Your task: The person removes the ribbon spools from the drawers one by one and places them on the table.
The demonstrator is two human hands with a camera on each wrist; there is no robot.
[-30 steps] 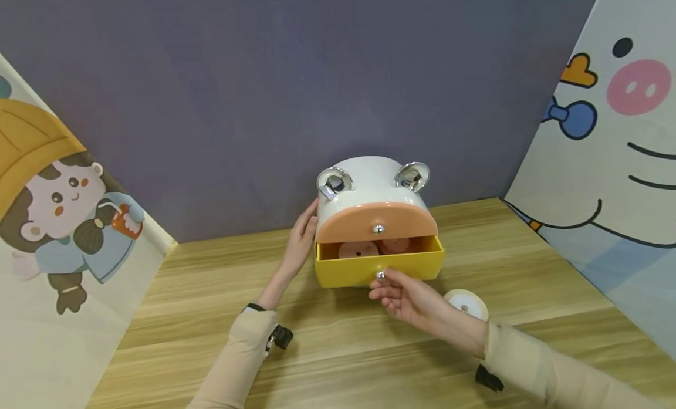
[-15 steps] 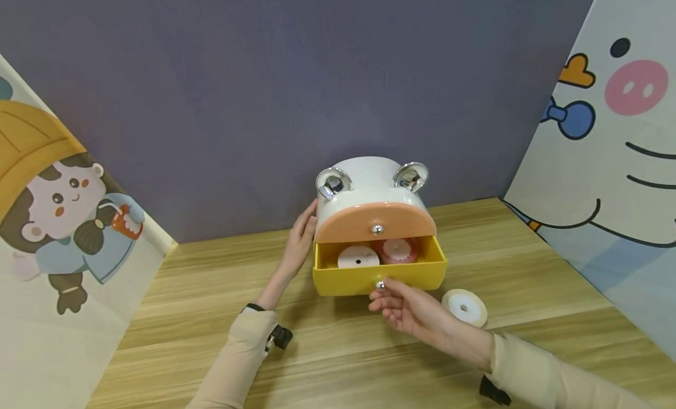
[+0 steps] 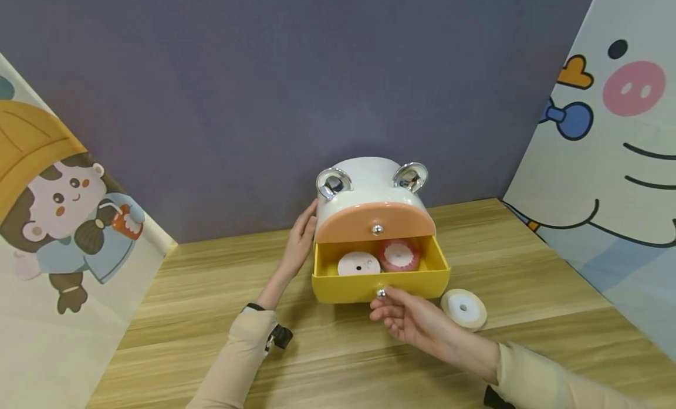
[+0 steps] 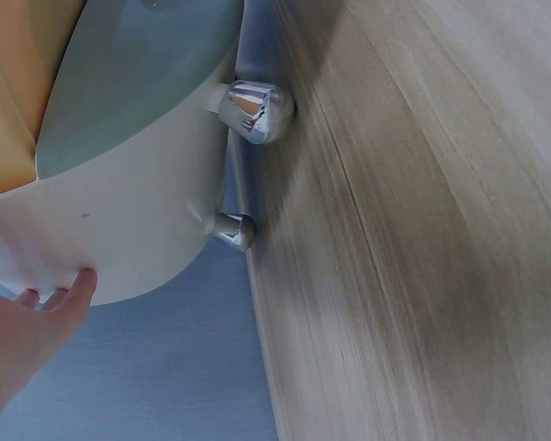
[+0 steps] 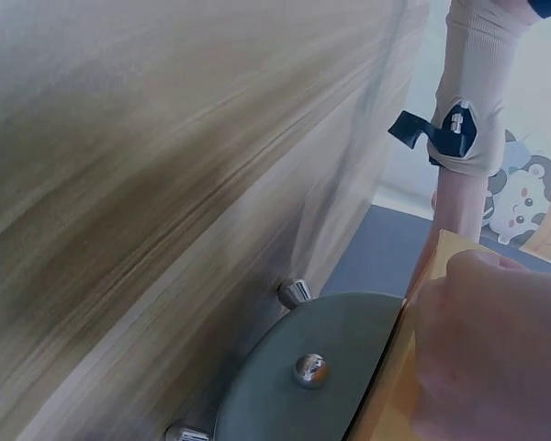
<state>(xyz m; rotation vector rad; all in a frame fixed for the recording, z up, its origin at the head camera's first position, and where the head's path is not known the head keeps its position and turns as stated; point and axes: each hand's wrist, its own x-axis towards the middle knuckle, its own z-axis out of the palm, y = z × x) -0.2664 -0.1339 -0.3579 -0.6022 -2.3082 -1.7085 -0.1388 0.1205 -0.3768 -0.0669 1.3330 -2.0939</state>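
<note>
A white animal-shaped storage box with silver ears stands against the back wall. Its upper drawer, orange-fronted, is closed, while the yellow lower drawer is pulled out. My right hand pinches that drawer's silver knob between thumb and finger. Inside lie a white flat spool and a pink-edged spool. My left hand rests along the box's left side; in the left wrist view its fingertips touch the white wall.
A cream-rimmed spool with a white centre lies on the wooden table, right of the drawer and near my right wrist. A grey-blue wall rises behind the box. Cartoon-printed panels flank the table.
My right hand has drawn the yellow drawer farther out towards me, so both spools inside show more fully. The left hand and the box have stayed in place.
</note>
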